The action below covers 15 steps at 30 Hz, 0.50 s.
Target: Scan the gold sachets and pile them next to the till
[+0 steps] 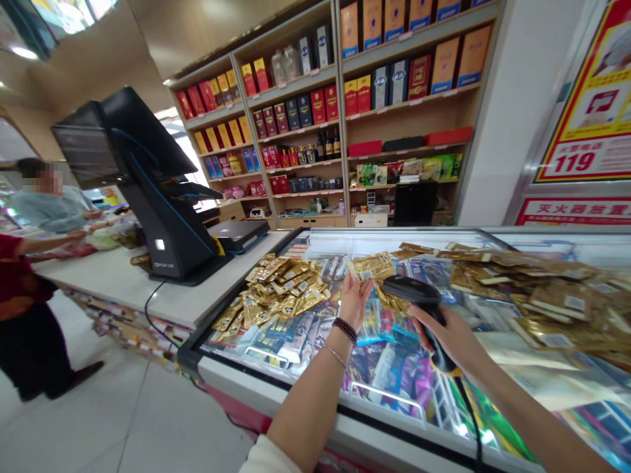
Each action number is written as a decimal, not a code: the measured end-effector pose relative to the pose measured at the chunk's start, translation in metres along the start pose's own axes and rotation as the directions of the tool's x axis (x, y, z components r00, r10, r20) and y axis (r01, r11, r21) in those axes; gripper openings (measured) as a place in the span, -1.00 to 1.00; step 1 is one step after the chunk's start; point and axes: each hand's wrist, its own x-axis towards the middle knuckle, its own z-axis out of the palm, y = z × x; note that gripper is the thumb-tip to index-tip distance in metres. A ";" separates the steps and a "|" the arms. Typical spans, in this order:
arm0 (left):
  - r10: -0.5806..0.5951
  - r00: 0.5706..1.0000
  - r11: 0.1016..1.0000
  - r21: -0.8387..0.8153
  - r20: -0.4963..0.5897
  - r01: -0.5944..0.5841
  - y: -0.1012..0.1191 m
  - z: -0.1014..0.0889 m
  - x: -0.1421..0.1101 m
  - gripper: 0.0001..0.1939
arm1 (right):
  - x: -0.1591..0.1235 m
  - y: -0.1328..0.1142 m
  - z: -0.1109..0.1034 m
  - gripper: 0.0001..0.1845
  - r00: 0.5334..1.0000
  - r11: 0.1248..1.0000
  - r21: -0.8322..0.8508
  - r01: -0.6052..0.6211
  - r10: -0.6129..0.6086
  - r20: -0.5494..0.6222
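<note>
My left hand (355, 299), with a beaded bracelet on its wrist, grips the lower edge of a flat gold foil packet (373, 265) above the glass freezer top. My right hand (438, 325) is closed round the handle of a black and yellow barcode scanner (414, 289), whose head is close to the packet's right side. Below the scanner head lie more gold packets (389, 301), partly hidden. A heap of gold packets (283, 289) rests on the glass to the left. Larger stacks of gold packets (557, 302) spread to the right.
The chest freezer (236, 371) shows coloured ice-cream packs under its glass. To its left, a counter (182, 302) bears a black checkout terminal (152, 190) and a scale (240, 233). The scanner's cord (473, 420) hangs over the front edge. People (24, 263) stand far left.
</note>
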 end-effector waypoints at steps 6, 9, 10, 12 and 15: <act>0.010 1.000 0.999 0.034 0.012 -0.011 0.001 -0.001 -0.002 -0.65 | -0.001 -0.001 -0.001 -0.46 1.000 1.000 -0.011 -0.011 0.010 -0.006; 0.013 1.000 0.997 0.073 0.002 -0.013 0.002 -0.003 -0.001 -0.65 | -0.002 0.000 -0.003 -0.46 1.000 0.999 -0.028 -0.014 0.014 0.001; 0.018 1.000 0.996 0.082 0.003 -0.018 0.002 -0.003 -0.001 -0.66 | -0.002 -0.001 -0.003 -0.46 1.000 0.999 -0.030 -0.015 0.015 -0.002; 0.016 1.000 0.998 0.067 0.010 -0.017 0.002 -0.004 -0.001 -0.67 | -0.003 -0.002 -0.002 -0.46 1.000 0.999 -0.028 -0.016 0.016 -0.010; -0.008 1.000 1.000 0.004 0.007 0.008 0.002 -0.004 -0.001 -0.67 | -0.003 -0.002 -0.002 -0.45 1.000 0.999 -0.031 -0.020 0.019 -0.014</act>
